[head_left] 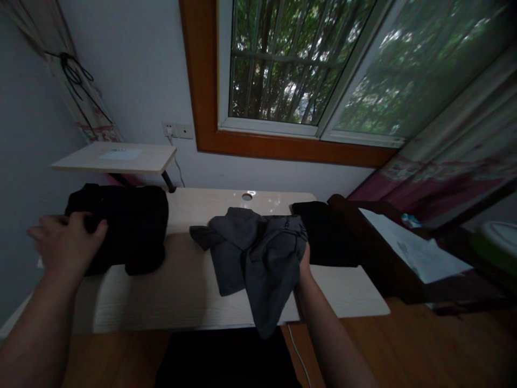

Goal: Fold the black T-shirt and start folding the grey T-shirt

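A crumpled grey garment [262, 253] with dark marks along its gathered edge is at the middle of the desk. One corner of it hangs over the front edge. My right hand [306, 264] grips its right side, with most of the fingers hidden behind the cloth. At the left lies a heap of black clothing [137, 226]. My left hand [68, 240] is over the outer side of that heap, its fingers apart and slightly bent; I cannot tell whether they touch the cloth. A flat, folded black garment [327, 237] rests at the right, just beyond my right hand.
The pale wooden desk [189, 302] has a small raised shelf [157, 156] at back left, with a paper on it. Dark brown furniture [388, 264] holding a paper sheet [412, 245] adjoins the right side. A window [299, 64] is behind. A white cable [299, 353] hangs below the front edge.
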### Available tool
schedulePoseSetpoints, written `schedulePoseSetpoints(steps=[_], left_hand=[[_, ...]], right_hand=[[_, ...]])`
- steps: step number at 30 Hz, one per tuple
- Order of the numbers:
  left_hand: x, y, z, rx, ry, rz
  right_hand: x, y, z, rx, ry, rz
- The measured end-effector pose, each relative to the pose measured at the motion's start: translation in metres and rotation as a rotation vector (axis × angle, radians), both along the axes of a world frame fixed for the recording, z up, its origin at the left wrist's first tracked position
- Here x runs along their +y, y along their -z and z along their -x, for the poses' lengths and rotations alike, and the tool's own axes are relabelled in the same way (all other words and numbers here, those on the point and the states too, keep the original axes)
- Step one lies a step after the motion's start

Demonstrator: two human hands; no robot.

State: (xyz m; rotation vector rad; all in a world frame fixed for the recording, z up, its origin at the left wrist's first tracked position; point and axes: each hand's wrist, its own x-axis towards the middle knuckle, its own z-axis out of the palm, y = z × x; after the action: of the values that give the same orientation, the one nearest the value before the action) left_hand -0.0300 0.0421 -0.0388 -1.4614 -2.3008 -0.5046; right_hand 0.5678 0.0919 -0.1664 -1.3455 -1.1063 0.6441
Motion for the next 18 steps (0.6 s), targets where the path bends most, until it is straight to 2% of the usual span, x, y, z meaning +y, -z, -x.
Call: schedulePoseSetpoints(steps=[2,4,8,11,14,18], left_hand=[[-0.001,-0.004,-0.030,-0.021,0.019,-0.180],[0.002,-0.002,-0.066,-0.121,0.214,-0.212],[0.005,0.020,-0.149,-0.300,0.703,-0.079],[0.002,0.045,-0.207,-0.346,0.963,0.012],[0.000,0.070,-0.246,-0.282,1.125,0.088],[0.001,0.096,-0.264,-0.154,1.129,0.142]], right_hand=[[0.000,-0.003,0.009,-0.013,-0.008,0.030],[-0.002,-0.008,0.021,-0.077,-0.112,0.025],[-0.011,-0.022,0.041,-0.332,-0.410,-0.096],[-0.015,-0.026,0.038,-0.553,-0.498,-0.138],[-0.012,-0.026,0.021,-0.826,-0.351,-0.098],[-0.005,-0.025,-0.005,-1.140,-0.019,0.064]])
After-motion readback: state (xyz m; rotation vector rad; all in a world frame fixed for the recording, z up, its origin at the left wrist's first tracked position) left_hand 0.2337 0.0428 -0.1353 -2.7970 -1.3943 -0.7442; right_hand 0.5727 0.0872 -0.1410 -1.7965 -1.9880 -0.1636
